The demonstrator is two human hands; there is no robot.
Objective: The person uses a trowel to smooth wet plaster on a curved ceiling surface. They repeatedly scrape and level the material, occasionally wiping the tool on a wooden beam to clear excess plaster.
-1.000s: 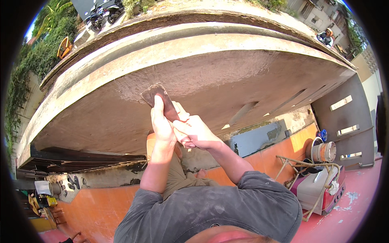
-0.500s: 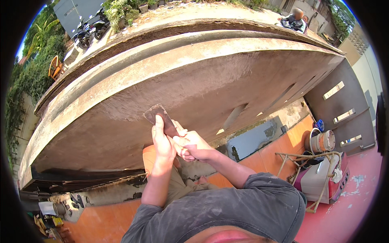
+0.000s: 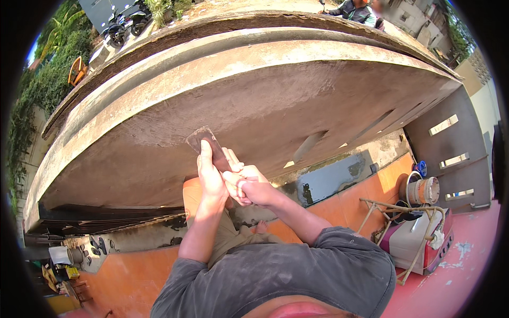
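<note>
In front of the wall, my left hand (image 3: 211,183) is closed on a flat, dark brown rectangular plate (image 3: 213,151). Its thumb lies along the plate's face, and fingertips show at the plate's other edge. The plate tilts up and left, with its rough, pale-edged end near the wall's surface; whether they touch I cannot tell. Close against the left palm, my right hand (image 3: 253,186) has its fingers curled by the plate's lower end. What those fingers hold, if anything, is hidden.
A brown plastered wall (image 3: 265,100) with slots curves across the view. Water (image 3: 331,177) lies at its foot beside orange tiles (image 3: 344,206). At right stand a bamboo frame (image 3: 424,241) and a bucket (image 3: 424,191). Beyond the wall are a person (image 3: 355,11) and motorbikes (image 3: 116,29).
The view has tilted, so the wall and the far yard sit higher in it. Both hands and the plate have shifted slightly upward; the left hand still grips the plate.
</note>
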